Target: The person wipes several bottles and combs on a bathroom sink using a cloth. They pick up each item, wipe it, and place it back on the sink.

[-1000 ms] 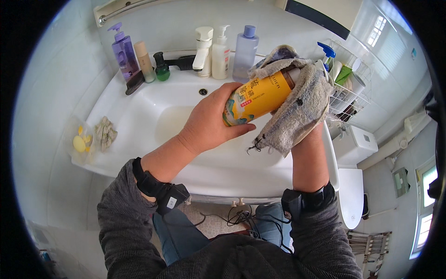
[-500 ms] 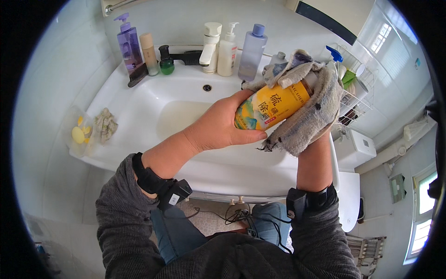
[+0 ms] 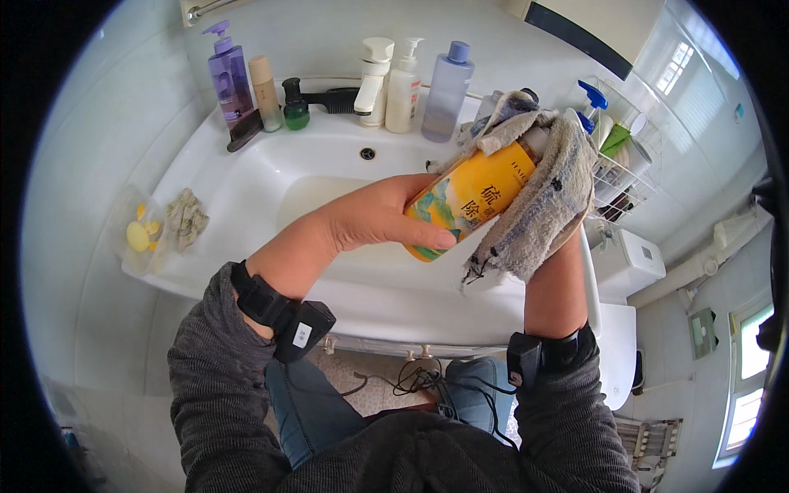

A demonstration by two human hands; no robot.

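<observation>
At centre frame, the left hand (image 3: 374,222) gripped the yellow bottle (image 3: 468,201). Since a second earlier it had tilted up toward upper right, deeper into the grey rag (image 3: 542,197) wrapped over the right hand (image 3: 567,238), above the white sink (image 3: 271,189).

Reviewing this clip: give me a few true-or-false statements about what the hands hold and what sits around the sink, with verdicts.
1. The left hand grips a yellow bottle. True.
2. The right hand is bare against the bottle. False: a grey rag covers that hand and wraps the bottle's far side.
3. The bottle stands on the sink rim. False: it is held tilted above the basin.
4. A purple pump bottle stands at the back left of the sink. True.
5. A wire rack hangs right of the sink. True.
</observation>
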